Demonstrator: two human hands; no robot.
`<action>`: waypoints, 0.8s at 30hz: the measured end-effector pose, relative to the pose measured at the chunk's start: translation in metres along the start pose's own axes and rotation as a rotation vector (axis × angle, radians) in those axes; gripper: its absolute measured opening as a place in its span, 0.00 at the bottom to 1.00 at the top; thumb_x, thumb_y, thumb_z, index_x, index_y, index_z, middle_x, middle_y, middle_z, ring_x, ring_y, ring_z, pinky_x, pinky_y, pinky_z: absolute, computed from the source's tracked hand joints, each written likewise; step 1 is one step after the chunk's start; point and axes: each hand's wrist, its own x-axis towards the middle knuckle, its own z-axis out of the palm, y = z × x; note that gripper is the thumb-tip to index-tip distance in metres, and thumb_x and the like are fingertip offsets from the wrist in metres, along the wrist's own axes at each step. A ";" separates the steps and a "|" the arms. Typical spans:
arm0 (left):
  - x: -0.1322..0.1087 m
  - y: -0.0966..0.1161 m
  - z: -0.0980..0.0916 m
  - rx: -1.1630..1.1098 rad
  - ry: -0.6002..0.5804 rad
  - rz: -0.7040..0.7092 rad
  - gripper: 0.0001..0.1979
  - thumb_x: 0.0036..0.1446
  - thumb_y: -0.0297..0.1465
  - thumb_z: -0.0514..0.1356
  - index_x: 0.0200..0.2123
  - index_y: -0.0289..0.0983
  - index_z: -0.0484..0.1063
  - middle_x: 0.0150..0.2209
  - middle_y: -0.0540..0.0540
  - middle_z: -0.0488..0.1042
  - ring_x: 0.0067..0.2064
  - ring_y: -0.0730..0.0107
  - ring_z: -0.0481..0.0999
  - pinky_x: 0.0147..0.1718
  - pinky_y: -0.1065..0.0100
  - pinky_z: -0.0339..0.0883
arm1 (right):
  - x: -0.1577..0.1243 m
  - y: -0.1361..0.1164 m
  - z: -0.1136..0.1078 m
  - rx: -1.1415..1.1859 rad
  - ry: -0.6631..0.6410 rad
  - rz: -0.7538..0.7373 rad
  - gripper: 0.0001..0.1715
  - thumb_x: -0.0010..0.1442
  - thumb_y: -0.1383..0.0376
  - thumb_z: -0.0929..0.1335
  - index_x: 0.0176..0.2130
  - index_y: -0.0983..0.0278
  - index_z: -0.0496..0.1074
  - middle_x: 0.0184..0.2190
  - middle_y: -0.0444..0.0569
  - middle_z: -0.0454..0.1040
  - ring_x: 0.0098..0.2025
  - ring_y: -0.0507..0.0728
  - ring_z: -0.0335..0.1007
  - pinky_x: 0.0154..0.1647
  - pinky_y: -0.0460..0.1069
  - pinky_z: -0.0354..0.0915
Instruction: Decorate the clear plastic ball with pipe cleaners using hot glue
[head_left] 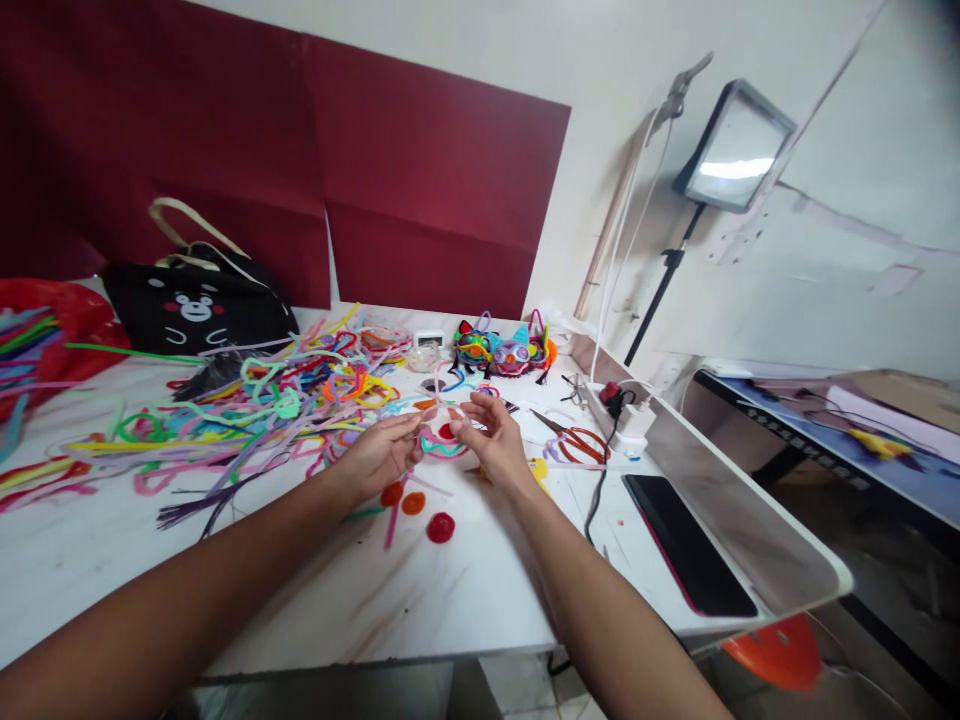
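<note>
My left hand (384, 452) and my right hand (491, 440) meet over the middle of the white table (420, 590), fingers pinched together on a thin pale pipe cleaner (441, 408) stretched between them. Below the hands lie a teal and pink bent piece (442, 448) and three small coiled discs, two orange (403, 498) and one red (441, 527). A large heap of loose coloured pipe cleaners (262, 410) spreads to the left of my left hand.
Finished colourful pipe-cleaner figures (504, 350) stand at the back. Orange-handled scissors (576, 438), a power strip (619, 405) and a black phone (688, 545) lie at right. A black bear-face bag (196, 300) and red bag (52, 320) sit at left. A lamp (735, 148) hangs above right.
</note>
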 end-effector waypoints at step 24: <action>-0.005 0.001 0.005 0.028 0.001 -0.005 0.08 0.59 0.18 0.56 0.33 0.30 0.74 0.25 0.47 0.72 0.20 0.76 0.71 0.18 0.76 0.64 | -0.003 -0.005 0.003 0.019 -0.009 0.080 0.42 0.36 0.59 0.78 0.49 0.61 0.65 0.47 0.54 0.70 0.50 0.62 0.69 0.44 0.56 0.73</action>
